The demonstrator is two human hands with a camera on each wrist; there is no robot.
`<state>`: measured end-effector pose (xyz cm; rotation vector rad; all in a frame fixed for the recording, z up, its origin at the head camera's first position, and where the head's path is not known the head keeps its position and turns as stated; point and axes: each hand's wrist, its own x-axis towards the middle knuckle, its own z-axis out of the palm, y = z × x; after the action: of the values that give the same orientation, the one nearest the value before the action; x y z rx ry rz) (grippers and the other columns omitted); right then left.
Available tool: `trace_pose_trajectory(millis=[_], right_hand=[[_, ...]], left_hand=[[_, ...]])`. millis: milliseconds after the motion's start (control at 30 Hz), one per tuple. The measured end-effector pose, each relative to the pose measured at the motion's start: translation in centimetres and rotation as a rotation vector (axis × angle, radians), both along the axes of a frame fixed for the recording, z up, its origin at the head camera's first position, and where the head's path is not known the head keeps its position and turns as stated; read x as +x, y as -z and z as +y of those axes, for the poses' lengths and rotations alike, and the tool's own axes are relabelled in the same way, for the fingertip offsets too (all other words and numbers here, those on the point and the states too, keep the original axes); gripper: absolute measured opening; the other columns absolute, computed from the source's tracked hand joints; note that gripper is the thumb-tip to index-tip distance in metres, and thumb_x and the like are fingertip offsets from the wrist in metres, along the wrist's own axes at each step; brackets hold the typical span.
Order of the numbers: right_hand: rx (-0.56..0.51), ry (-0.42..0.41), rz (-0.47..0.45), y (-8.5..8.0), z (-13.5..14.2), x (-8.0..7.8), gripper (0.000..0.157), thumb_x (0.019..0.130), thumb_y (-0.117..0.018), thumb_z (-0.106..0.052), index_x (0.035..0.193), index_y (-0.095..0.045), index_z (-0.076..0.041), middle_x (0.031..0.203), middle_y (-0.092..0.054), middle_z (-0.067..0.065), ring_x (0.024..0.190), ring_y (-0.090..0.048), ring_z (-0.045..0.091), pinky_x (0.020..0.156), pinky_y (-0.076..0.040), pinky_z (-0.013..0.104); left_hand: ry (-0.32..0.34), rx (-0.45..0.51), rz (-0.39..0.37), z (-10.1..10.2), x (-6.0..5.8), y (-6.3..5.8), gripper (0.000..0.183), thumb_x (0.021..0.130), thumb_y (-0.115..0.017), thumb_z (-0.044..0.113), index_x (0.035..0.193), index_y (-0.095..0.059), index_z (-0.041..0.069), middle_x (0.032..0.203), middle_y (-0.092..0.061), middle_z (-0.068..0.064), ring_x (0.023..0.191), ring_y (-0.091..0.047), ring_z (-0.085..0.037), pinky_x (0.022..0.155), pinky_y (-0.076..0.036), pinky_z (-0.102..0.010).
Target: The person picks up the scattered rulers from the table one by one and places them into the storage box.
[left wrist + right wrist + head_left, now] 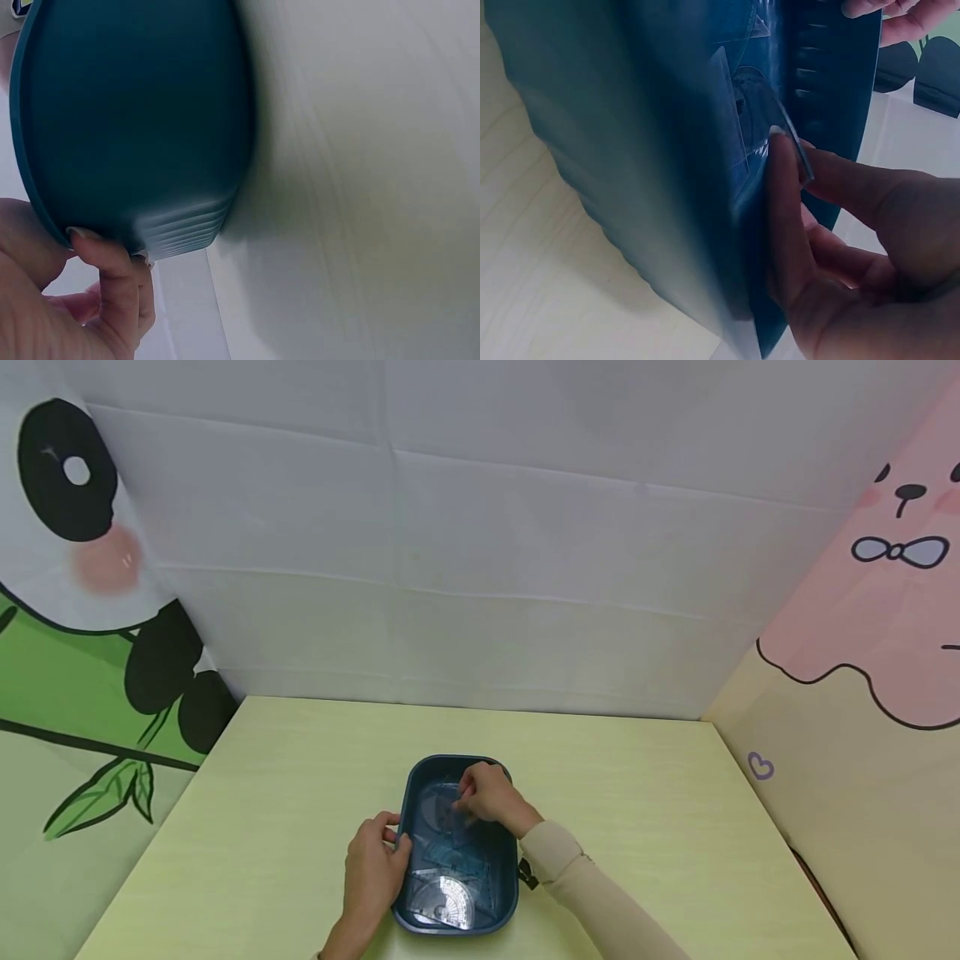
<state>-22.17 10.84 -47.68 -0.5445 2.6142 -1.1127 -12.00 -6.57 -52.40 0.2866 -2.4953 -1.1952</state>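
A dark blue plastic box point(457, 932) stands on the table with clear plastic drawing tools inside. My left hand point(372, 868) grips its left rim, thumb at the edge and fingers curled against the outer wall in the left wrist view. Over the far part of the box, my right hand point(491, 795) pinches a thin clear plastic piece point(769, 112) with a curved edge, like a protractor, between thumb and forefinger. A clear protractor point(453, 902) lies at the near end of the box. Bluish clear pieces point(453, 858) overlap in the middle.
The pale yellow table point(622, 793) extends around the box on all sides. A white sheet point(480, 527) hangs behind it, with cartoon-printed panels left and right. A small black object point(528, 874) shows beside the right sleeve, near the box's right wall.
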Motion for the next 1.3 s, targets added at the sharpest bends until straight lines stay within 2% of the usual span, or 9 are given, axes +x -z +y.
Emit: trace_pose_trajectory(millis=[267,400,533,733,833,1033,1200,1300], right_hand=[[0.042,0.025,-0.027,0.1,-0.1,0.1,0.013,0.084,-0.079,0.004,0.087,-0.067,0.005,0.070,-0.062,0.006,0.060,-0.073,0.024,0.057,-0.056,0.030],[0.080,0.019,-0.037,-0.1,-0.3,0.1,0.013,0.085,-0.077,0.006,0.095,-0.069,0.009,0.070,-0.064,0.007,0.063,-0.074,0.026,0.066,-0.059,0.035],[0.163,-0.004,-0.020,-0.5,-0.5,0.2,0.014,0.087,-0.074,0.005,0.101,-0.071,0.008,0.074,-0.067,0.007,0.066,-0.073,0.023,0.075,-0.058,0.040],[0.255,-0.020,-0.001,-0.9,-1.1,0.2,0.012,0.087,-0.072,0.007,0.099,-0.072,0.005,0.095,-0.071,0.013,0.073,-0.068,0.019,0.071,-0.055,0.038],[0.278,-0.016,0.001,-1.0,-1.4,0.2,0.015,0.085,-0.074,0.007,0.100,-0.073,0.005,0.100,-0.071,0.014,0.075,-0.066,0.018,0.070,-0.056,0.036],[0.287,-0.004,-0.002,-0.8,-1.9,0.2,0.021,0.080,-0.072,0.013,0.100,-0.072,0.005,0.094,-0.068,0.012,0.068,-0.052,0.018,0.059,-0.048,0.033],[0.308,0.009,0.020,-0.5,-2.3,0.4,0.019,0.085,-0.069,0.011,0.102,-0.071,0.005,0.094,-0.067,0.013,0.073,-0.054,0.019,0.066,-0.053,0.036],[0.315,0.016,0.037,-0.4,-2.4,0.5,0.013,0.085,-0.067,0.012,0.095,-0.069,0.004,0.085,-0.062,0.009,0.069,-0.050,0.019,0.061,-0.047,0.033]], left_hand=[[0.004,0.005,0.004,0.0,0.1,-0.1,0.023,0.084,-0.070,0.001,0.107,-0.072,-0.003,0.080,-0.059,-0.006,0.066,-0.055,-0.016,0.061,-0.043,-0.035],[0.006,0.007,0.008,0.0,0.1,-0.1,0.023,0.084,-0.070,0.001,0.107,-0.072,-0.003,0.080,-0.059,-0.006,0.066,-0.054,-0.016,0.061,-0.043,-0.035],[0.005,0.003,0.014,-0.1,0.1,-0.1,0.023,0.083,-0.070,0.000,0.106,-0.072,-0.003,0.079,-0.059,-0.005,0.066,-0.055,-0.016,0.061,-0.044,-0.036],[0.003,0.002,0.026,-0.1,0.1,0.0,0.023,0.083,-0.070,0.000,0.106,-0.072,-0.003,0.079,-0.059,-0.005,0.066,-0.055,-0.016,0.062,-0.044,-0.037],[0.005,0.002,0.029,-0.1,0.2,0.0,0.023,0.083,-0.070,0.000,0.106,-0.072,-0.002,0.079,-0.059,-0.005,0.066,-0.055,-0.016,0.062,-0.044,-0.037],[0.003,0.000,0.028,-0.2,0.2,0.0,0.024,0.083,-0.070,0.000,0.106,-0.072,-0.003,0.079,-0.059,-0.005,0.066,-0.055,-0.016,0.061,-0.044,-0.036],[0.002,0.000,0.034,-0.1,0.1,0.0,0.024,0.082,-0.070,-0.001,0.106,-0.072,-0.003,0.079,-0.060,-0.006,0.066,-0.057,-0.016,0.060,-0.045,-0.035],[0.001,-0.002,0.038,0.0,0.1,0.1,0.024,0.082,-0.070,-0.001,0.105,-0.072,-0.003,0.079,-0.059,-0.005,0.066,-0.056,-0.016,0.061,-0.045,-0.034]])
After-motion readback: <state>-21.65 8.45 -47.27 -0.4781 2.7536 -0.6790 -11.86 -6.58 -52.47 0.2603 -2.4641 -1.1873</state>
